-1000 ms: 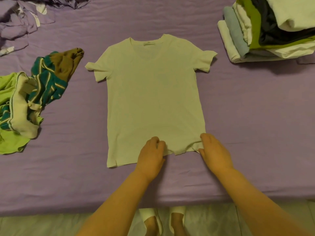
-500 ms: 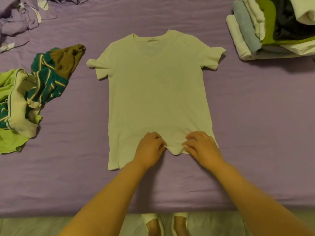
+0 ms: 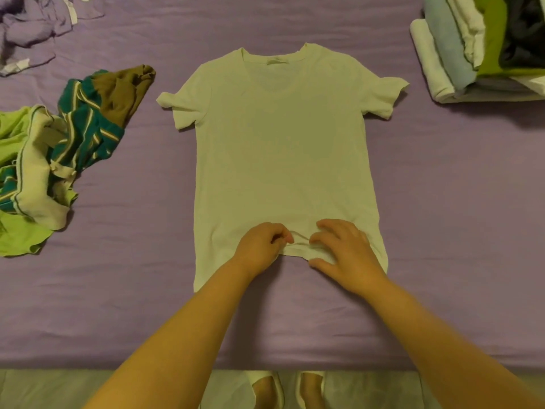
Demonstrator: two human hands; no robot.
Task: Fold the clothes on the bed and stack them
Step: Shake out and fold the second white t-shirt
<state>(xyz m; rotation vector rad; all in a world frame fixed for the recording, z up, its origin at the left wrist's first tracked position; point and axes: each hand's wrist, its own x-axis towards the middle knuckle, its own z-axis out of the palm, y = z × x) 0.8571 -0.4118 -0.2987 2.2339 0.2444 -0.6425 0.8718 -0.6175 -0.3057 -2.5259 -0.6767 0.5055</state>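
Note:
A white short-sleeved T-shirt lies flat on the purple bed sheet, collar away from me. My left hand pinches a crumpled bit of the bottom hem at its middle. My right hand rests on the hem just to the right, fingers curled onto the bunched cloth. A stack of folded clothes sits at the far right. An unfolded heap of green, teal-striped and brown clothes lies at the left.
More crumpled lilac and white cloth lies at the far left corner. The bed's near edge runs along the bottom, with my slippered feet on the floor below it.
My right hand slid left from the hem's right corner toward the middle, close to my left hand. The hem bunched up between them. The camera moved closer.

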